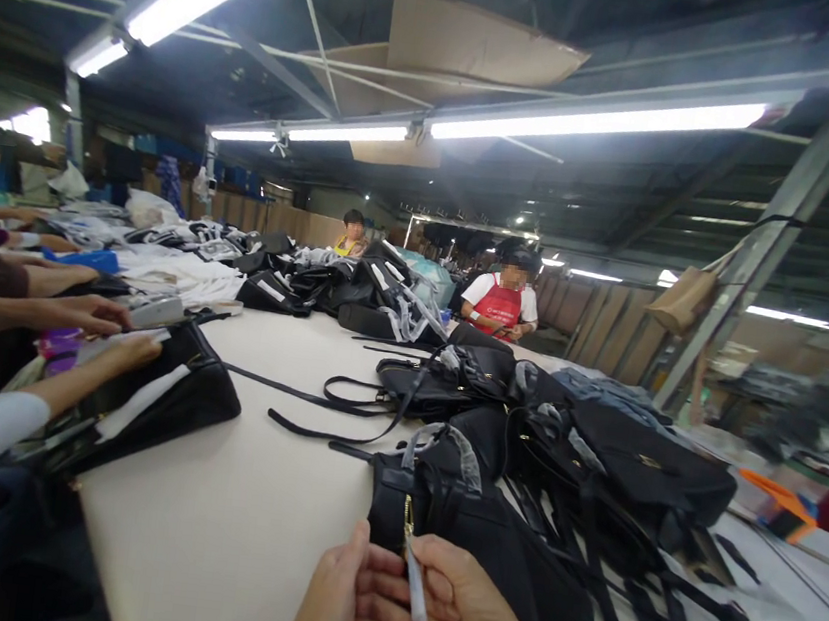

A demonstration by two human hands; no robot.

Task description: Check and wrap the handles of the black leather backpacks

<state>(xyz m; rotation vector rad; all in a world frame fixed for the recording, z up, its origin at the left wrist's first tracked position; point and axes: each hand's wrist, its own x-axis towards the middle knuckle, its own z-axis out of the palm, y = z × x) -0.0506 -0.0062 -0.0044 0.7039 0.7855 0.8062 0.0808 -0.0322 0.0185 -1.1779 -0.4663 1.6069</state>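
A black backpack [507,544] lies on the pale table right in front of me, its handle [472,459] covered in clear plastic wrap. My right hand [466,599] pinches a zipper pull [415,588] wrapped in whitish film, hanging from a gold zipper [409,516] on the bag's side. Close by on the left, my left hand [356,596] is open, thumb raised and fingers loosely curved beside the pull. Whether its fingertips touch the bag or the wrapped pull, I cannot tell.
More black bags [638,459] with loose straps crowd the right. A heap of bags [357,283] covers the table's [207,527] far side. At left, a co-worker's hands [130,346] work on a black bag [205,386]. A person in a red apron [500,306] is across the table.
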